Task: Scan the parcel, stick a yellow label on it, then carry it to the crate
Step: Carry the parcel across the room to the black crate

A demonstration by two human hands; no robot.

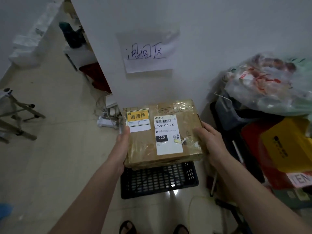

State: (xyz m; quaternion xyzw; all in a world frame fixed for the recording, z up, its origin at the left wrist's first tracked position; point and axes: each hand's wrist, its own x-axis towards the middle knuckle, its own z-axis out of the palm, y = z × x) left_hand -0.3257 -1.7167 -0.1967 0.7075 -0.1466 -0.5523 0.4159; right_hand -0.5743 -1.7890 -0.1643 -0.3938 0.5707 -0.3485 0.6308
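Observation:
I hold a taped brown cardboard parcel (143, 149) flat between both hands, above a black plastic crate (158, 181) on the floor by the wall. My left hand (122, 146) grips its left edge, and my right hand (209, 142) grips its right edge. A yellow label (138, 116) with black characters is stuck on the parcel's top left corner. Beside it sits a white shipping label (168, 134) with a barcode and "220". The parcel hides the far part of the crate.
A handwritten paper sign (148, 53) hangs on the white wall above the crate. A clear bag of rubbish (270, 83), a yellow box (290, 146) and dark bins crowd the right. A power strip with cables (107, 123) lies left of the crate. A metal stand (16, 115) is at far left.

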